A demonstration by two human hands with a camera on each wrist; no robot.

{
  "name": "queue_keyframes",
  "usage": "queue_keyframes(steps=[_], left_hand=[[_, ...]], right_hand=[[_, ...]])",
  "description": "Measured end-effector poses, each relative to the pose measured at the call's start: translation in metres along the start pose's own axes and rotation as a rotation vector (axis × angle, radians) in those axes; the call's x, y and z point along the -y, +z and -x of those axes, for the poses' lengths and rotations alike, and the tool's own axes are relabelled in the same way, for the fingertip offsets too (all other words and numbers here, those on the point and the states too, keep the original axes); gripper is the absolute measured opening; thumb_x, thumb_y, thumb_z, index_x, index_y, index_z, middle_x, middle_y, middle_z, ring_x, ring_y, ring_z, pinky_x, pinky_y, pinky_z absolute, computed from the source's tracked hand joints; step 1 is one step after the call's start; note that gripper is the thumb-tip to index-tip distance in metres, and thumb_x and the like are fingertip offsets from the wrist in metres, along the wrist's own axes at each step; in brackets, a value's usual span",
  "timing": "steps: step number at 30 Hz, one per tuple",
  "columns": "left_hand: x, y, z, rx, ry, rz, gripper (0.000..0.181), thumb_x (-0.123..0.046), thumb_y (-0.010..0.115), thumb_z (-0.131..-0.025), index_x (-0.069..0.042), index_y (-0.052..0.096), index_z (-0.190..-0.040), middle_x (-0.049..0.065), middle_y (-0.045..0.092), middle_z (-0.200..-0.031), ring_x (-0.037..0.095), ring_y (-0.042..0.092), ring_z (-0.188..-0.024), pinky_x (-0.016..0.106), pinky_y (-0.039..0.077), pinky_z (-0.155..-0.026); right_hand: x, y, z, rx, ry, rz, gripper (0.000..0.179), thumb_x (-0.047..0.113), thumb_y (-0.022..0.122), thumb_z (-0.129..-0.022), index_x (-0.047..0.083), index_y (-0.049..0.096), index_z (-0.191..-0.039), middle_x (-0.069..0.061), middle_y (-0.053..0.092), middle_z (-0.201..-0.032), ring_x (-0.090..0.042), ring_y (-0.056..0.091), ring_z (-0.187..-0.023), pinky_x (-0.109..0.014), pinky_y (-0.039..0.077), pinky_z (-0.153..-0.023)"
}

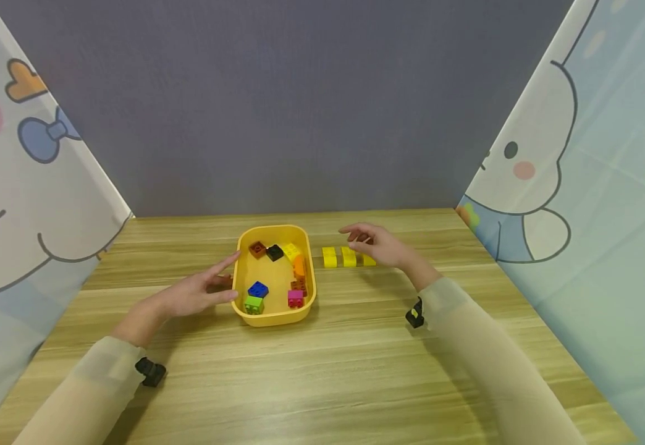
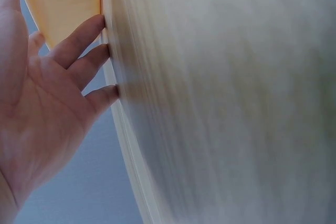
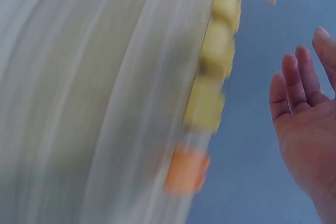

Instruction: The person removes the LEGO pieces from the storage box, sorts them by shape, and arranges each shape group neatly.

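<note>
Head view: near left, here's the left hand (image 1: 191,295) at the tray's (image 1: 274,321) left rim, fingers spread, pinching nothing.
Tray: right of that hand, bricks (image 1: 257,290) scattered inside.
Yellow bricks (image 1: 329,257): a row of three on the table (image 1: 300,383), right of the tray, the rightmost partly covered!
Right hand (image 1: 379,246): over the row, fingers loosely bent, holding nothing.
Handling: best, I'd say, steady the rim lightly and take one brick by its sides, sparing its neighbours.
Right wrist view: look, an orange brick (image 3: 187,170) at the row's right end, hidden from the head view; only the head view shows the tray's contents.
</note>
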State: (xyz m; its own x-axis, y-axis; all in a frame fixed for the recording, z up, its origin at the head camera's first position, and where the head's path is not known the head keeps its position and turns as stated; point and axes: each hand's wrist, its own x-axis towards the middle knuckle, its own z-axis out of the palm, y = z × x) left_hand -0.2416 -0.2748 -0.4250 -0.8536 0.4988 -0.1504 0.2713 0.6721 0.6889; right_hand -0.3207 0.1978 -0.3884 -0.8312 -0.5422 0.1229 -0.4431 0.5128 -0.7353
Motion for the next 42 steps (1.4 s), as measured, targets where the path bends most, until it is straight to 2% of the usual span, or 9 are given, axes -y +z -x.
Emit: queue_keyframes(steps=[4,9,14,19,24,27,32,37,42], left_hand=[[0.001,0.001,0.0,0.004,0.01,0.008,0.095,-0.05,0.068,-0.109,-0.038,0.004,-0.178,0.031,0.053,-0.163,0.053,0.052,-0.15,0.074,0.042,-0.12],[0.002,0.003,-0.001,-0.001,0.016,0.006,0.095,-0.049,0.068,-0.109,-0.037,0.005,-0.178,0.03,0.055,-0.161,0.052,0.055,-0.149,0.073,0.044,-0.119],[0.002,0.004,-0.001,0.002,0.011,0.007,0.095,-0.05,0.068,-0.108,-0.037,0.006,-0.178,0.029,0.056,-0.161,0.052,0.055,-0.148,0.074,0.043,-0.119],[0.002,0.004,-0.001,0.003,0.005,0.009,0.095,-0.051,0.068,-0.108,-0.037,0.005,-0.178,0.029,0.056,-0.161,0.053,0.054,-0.149,0.075,0.042,-0.119],[0.001,0.003,-0.002,0.003,0.011,0.007,0.095,-0.05,0.068,-0.109,-0.036,0.005,-0.178,0.03,0.056,-0.161,0.053,0.054,-0.149,0.075,0.042,-0.119],[0.001,0.003,-0.001,0.003,0.017,0.007,0.095,-0.049,0.067,-0.109,-0.034,0.005,-0.179,0.031,0.056,-0.16,0.054,0.054,-0.148,0.075,0.041,-0.12],[0.002,0.003,-0.001,-0.004,0.017,-0.008,0.094,-0.049,0.067,-0.109,-0.032,0.005,-0.179,0.032,0.055,-0.16,0.054,0.054,-0.148,0.076,0.04,-0.12],[0.002,0.003,0.0,-0.009,0.031,-0.003,0.094,-0.048,0.067,-0.11,-0.031,0.006,-0.179,0.032,0.055,-0.16,0.053,0.055,-0.147,0.074,0.042,-0.119],[0.003,0.003,-0.001,-0.009,0.038,0.0,0.094,-0.046,0.067,-0.11,-0.029,0.006,-0.179,0.032,0.057,-0.159,0.053,0.057,-0.147,0.073,0.043,-0.119]], right_hand=[[0.02,0.024,-0.017,0.065,-0.079,-0.008,0.04,0.018,0.065,-0.113,0.012,0.065,-0.152,-0.017,0.071,-0.131,-0.025,0.067,-0.113,-0.044,0.056,-0.097],[0.035,0.05,-0.035,0.135,-0.115,0.03,0.043,0.024,0.071,-0.109,0.015,0.066,-0.151,-0.011,0.072,-0.141,-0.029,0.061,-0.134,-0.059,0.047,-0.115],[0.043,0.069,-0.046,0.192,-0.11,0.239,0.043,0.038,0.077,-0.105,0.025,0.071,-0.146,0.001,0.071,-0.138,-0.029,0.045,-0.148,-0.061,0.025,-0.13],[0.054,0.076,-0.05,0.237,-0.119,0.465,0.039,0.045,0.073,-0.105,0.029,0.076,-0.14,0.001,0.068,-0.147,-0.033,0.036,-0.153,-0.064,0.015,-0.128],[0.06,0.079,-0.052,0.259,-0.115,0.579,0.035,0.049,0.068,-0.106,0.035,0.077,-0.137,0.002,0.068,-0.151,-0.031,0.036,-0.153,-0.063,0.014,-0.129],[0.062,0.082,-0.054,0.276,-0.121,0.623,0.034,0.051,0.066,-0.107,0.037,0.077,-0.136,0.004,0.069,-0.145,-0.029,0.038,-0.152,-0.062,0.014,-0.129],[0.068,0.088,-0.06,0.324,-0.147,0.659,0.031,0.048,0.068,-0.106,0.035,0.079,-0.132,0.006,0.07,-0.128,-0.024,0.053,-0.141,-0.061,0.015,-0.13],[0.076,0.093,-0.065,0.36,-0.147,0.646,0.03,0.041,0.076,-0.102,0.032,0.08,-0.131,0.005,0.067,-0.122,-0.02,0.063,-0.126,-0.055,0.022,-0.13],[0.081,0.095,-0.07,0.399,-0.146,0.544,0.033,0.026,0.078,-0.103,0.024,0.078,-0.136,-0.002,0.065,-0.128,-0.022,0.06,-0.118,-0.048,0.037,-0.123]])
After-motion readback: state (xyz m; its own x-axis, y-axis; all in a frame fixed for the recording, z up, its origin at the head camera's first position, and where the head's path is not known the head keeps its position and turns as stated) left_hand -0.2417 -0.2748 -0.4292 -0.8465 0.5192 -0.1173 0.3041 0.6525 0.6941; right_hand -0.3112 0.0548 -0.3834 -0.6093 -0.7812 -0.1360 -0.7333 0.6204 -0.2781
